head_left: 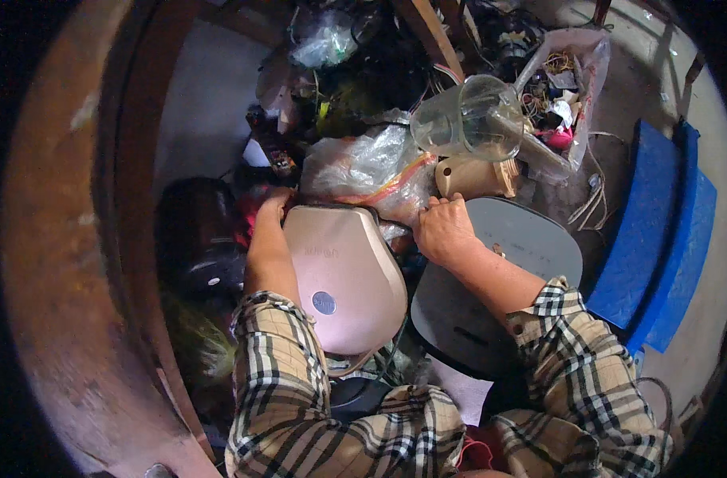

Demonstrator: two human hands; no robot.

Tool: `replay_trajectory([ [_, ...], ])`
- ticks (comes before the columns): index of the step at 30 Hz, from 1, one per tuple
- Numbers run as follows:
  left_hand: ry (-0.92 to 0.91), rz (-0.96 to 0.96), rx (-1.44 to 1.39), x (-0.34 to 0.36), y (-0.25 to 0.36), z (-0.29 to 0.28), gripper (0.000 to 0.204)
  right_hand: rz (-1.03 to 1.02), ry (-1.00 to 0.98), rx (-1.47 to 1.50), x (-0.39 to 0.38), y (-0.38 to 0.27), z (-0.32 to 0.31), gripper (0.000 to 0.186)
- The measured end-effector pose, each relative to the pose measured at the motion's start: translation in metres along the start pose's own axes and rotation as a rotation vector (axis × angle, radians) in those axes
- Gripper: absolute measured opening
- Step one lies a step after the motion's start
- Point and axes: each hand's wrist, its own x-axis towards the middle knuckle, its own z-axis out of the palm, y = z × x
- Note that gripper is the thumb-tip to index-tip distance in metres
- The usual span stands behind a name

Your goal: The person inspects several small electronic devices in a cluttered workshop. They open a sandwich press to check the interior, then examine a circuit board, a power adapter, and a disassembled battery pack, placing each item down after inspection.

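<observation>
A pinkish-beige appliance housing (343, 275) with rounded corners and a small round blue-grey badge lies in front of me. My left hand (273, 209) is at its far left corner, fingers curled there and partly hidden. To its right, a dark-rimmed grey panel (531, 239) of similar rounded shape lies tilted under my right forearm. My right hand (445, 229) is closed at this panel's far left corner, beside a crumpled clear plastic bag (363, 167); whatever the fingers grip is hidden. A beige plastic cylinder (475, 177) and a clear plastic jar (463, 119) lie just beyond it.
A plastic-lined box (575, 103) of wires and scraps stands far right. Blue panels (650, 239) lean at the right, near loose pale cable (595, 191). A black rounded object (200, 235) sits at left, inside a rusty metal frame (84, 239). Dark clutter fills the far side.
</observation>
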Motion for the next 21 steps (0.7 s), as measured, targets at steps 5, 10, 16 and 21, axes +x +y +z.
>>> replay_trajectory([
  [5,0.051,0.076,-0.086,0.009,-0.001,0.011,0.031,0.001,0.020,-0.010,-0.002,0.001,-0.004,0.031],
  [10,0.107,0.173,-0.211,0.010,0.000,0.016,0.026,0.007,0.004,-0.028,-0.001,0.002,-0.004,0.032],
  [16,0.102,0.325,-0.553,-0.014,0.024,-0.003,0.024,-0.005,0.062,-0.013,0.000,0.006,0.000,0.031],
  [21,-0.159,0.465,-1.106,-0.070,0.067,-0.037,0.025,-0.003,0.062,-0.023,-0.002,0.010,0.002,0.030],
])
